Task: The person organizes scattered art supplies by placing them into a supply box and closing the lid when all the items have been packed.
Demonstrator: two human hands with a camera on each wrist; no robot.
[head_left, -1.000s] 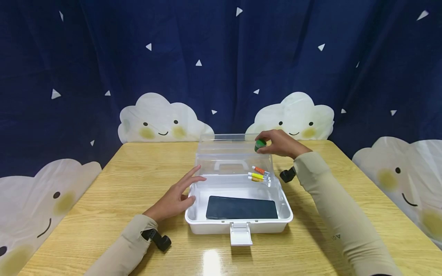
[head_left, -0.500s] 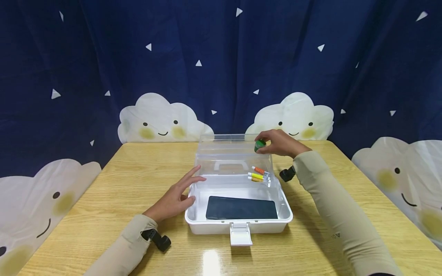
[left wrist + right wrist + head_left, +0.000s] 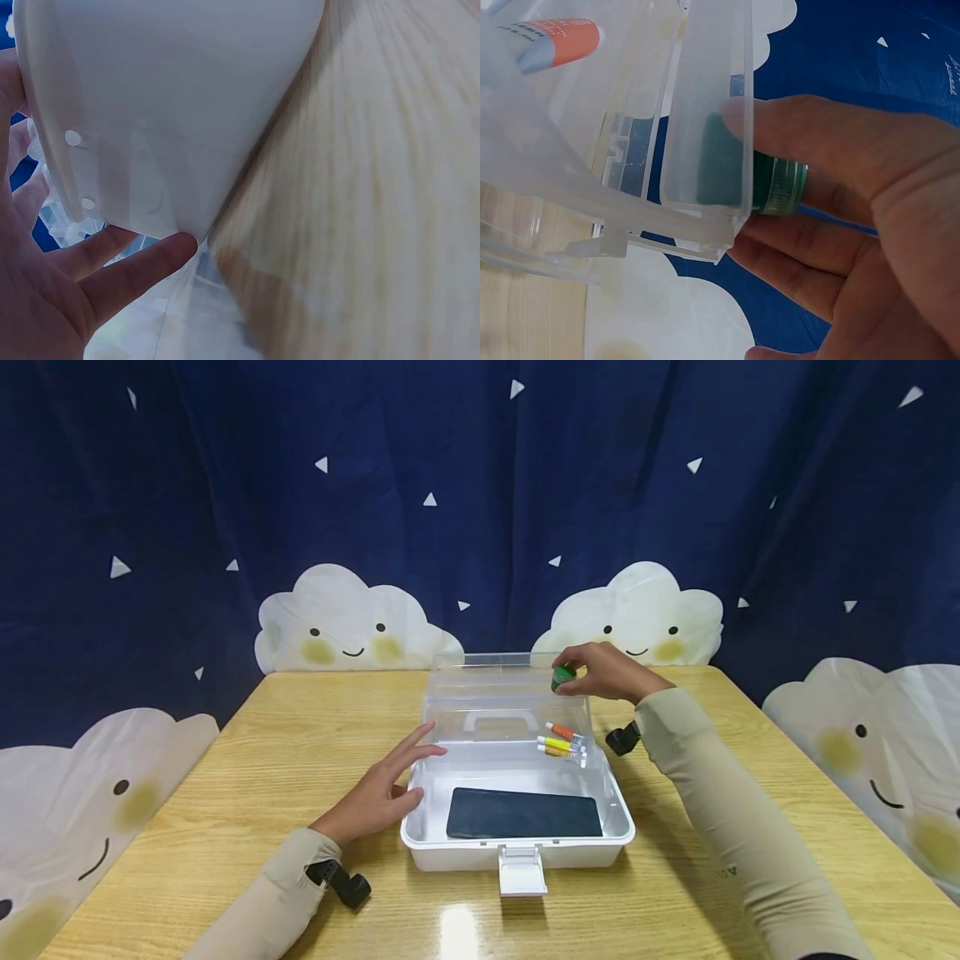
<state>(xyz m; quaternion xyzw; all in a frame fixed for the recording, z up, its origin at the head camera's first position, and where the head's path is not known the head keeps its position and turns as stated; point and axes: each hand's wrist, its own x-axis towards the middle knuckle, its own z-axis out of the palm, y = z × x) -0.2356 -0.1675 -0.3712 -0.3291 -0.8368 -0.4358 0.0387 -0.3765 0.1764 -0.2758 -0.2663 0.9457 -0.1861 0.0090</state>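
Across the light wood-grain tabletop, the left arm in its beige sleeve extends forward and inward from the lower left, a black wrist camera strapped near the cuff. Centrally stands a white rectangular plastic box, its white latch hanging outward in front and a flat, dark blue-black rectangular slab lying inside. The left hand is spread, grasping nothing in a closed grip; its thumb and fingers lie apart at the box's left side, with fingertips touching the outer wall's lower edge. Behind, an orange-labelled tube, a yellow tube and an ochre tube lie at the right of the clear plastic upper section. Farther back, the right hand pinches a small green-lidded jar between thumb and fingers, partly behind a translucent wall at that section's far right; the right arm slants inward from the lower right. A navy curtain with smiling white clouds closes the background.
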